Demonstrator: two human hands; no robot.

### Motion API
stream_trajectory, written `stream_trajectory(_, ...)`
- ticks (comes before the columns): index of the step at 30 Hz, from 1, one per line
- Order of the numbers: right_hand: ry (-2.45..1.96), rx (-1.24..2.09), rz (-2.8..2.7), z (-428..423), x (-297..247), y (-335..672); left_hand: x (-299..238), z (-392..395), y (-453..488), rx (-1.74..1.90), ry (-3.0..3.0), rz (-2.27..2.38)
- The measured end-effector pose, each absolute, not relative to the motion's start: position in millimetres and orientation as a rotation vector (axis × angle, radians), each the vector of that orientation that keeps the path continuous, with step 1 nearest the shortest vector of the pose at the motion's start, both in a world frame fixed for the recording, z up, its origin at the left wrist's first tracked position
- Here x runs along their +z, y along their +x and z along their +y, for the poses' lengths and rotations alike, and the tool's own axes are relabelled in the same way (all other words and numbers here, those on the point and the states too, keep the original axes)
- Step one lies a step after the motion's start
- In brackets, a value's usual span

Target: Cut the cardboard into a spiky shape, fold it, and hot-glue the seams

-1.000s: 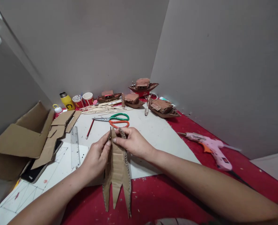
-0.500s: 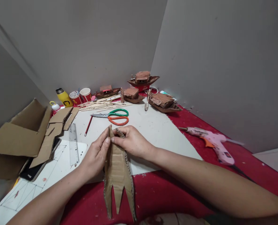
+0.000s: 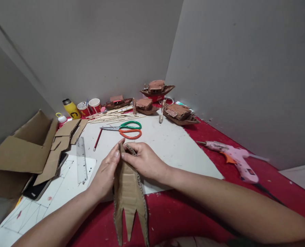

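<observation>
The folded cardboard piece [image 3: 129, 185] stands between the two hands at the near edge of the table [image 3: 168, 212], its narrow end away from the person and its three cut points toward them. The left hand [image 3: 106, 171] is closed around the left side near the narrow end, thumb pressed on it; the right hand [image 3: 146, 159] pinches the right side there, thumb inside, fingers partly hidden. Just beyond, on a white sheet [image 3: 168, 144], lie scissors [image 3: 116, 129] with a pencil [image 3: 98, 140] by their tips, and a ruler [image 3: 82, 160] to the left. Farther left, cardboard scraps [image 3: 61, 142] partly cover a phone [image 3: 35, 189] beside an open box [image 3: 16, 152]. Sticks [image 3: 111, 117], two cups [image 3: 94, 106], a yellow bottle [image 3: 71, 108] and four model boats [image 3: 178, 113] crowd the far end. A pink glue gun [image 3: 234, 156] lies to the right, well apart from the hands.
</observation>
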State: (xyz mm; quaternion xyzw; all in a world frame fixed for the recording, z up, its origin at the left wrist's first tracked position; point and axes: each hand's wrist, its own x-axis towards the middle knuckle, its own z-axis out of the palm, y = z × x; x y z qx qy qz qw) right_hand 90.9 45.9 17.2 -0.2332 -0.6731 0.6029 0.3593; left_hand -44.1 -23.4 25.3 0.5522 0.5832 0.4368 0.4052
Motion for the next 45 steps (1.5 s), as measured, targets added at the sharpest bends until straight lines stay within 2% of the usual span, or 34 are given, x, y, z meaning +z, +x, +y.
stream_trajectory(5,-0.549,1.641,-1.729,47,18,92,25,-25,-46,1.150,1.243,1.336)
stream_trajectory(11,-0.555,1.671,-1.734,48,21,92,25,-24,-43,1.198,0.717,0.964)
stream_trajectory(16,-0.495,1.699,-1.743,46,27,94,19,-24,-38,1.165,0.460,0.832)
stream_trajectory(18,-0.531,1.573,-1.850,47,28,95,16,-25,-37,1.081,0.413,0.789)
stream_trajectory(22,-0.460,1.119,-2.089,52,25,97,14,-27,-34,1.058,0.406,0.759)
stream_trajectory(25,-0.439,0.959,-2.173,56,21,98,17,-28,-33,1.073,0.425,0.792)
stream_trajectory(35,-0.645,0.870,-2.086,56,31,108,18,-26,-40,1.219,0.386,0.850)
stream_trajectory(45,-0.692,0.823,-2.127,43,25,99,14,-30,-38,1.169,0.443,0.987)
